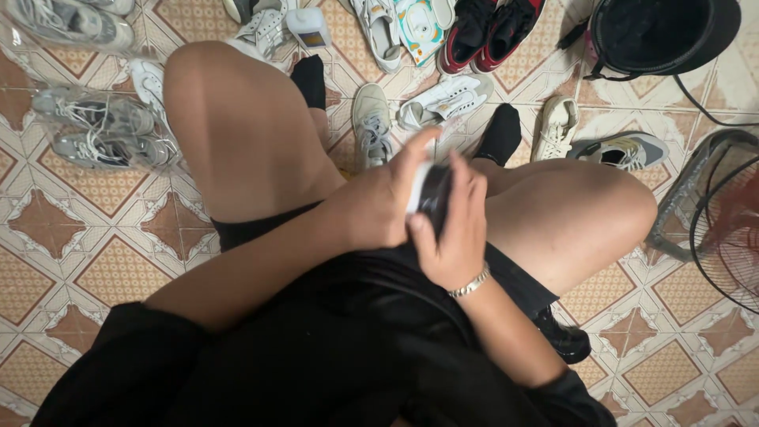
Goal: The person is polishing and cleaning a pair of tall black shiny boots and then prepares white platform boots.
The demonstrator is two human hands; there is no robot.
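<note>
Closest to me, both hands meet above my lap, between my bare knees, and they share one thing — a small black container with a white band (pixel 431 194), roughly cylindrical as far as I can tell. My left hand (pixel 379 207) wraps it from the left side, thumb lifted along the top edge, its grip clamped around the white end. My right hand (pixel 455 225), a metal bracelet (pixel 470 284) at the wrist, closes over the dark end from the right, fingers curled tight on it. The two hands cover most of the container, so I cannot tell whether its lid is on, off or partly turned; I judge the work to be at an early stage — the container is in hand, and no shoe is in either hand. Below my right elbow a black shoe (pixel 565 338) sits on the tiled floor (pixel 103 269). Farther out, beyond the knees, lie many sneakers: a white pair (pixel 443 101), a grey one (pixel 624 150), a red and black pair (pixel 490 28), and grey ones in clear bags (pixel 99 130) at the left. A black helmet (pixel 660 35) and a floor fan (pixel 723 217) stand at the right.
</note>
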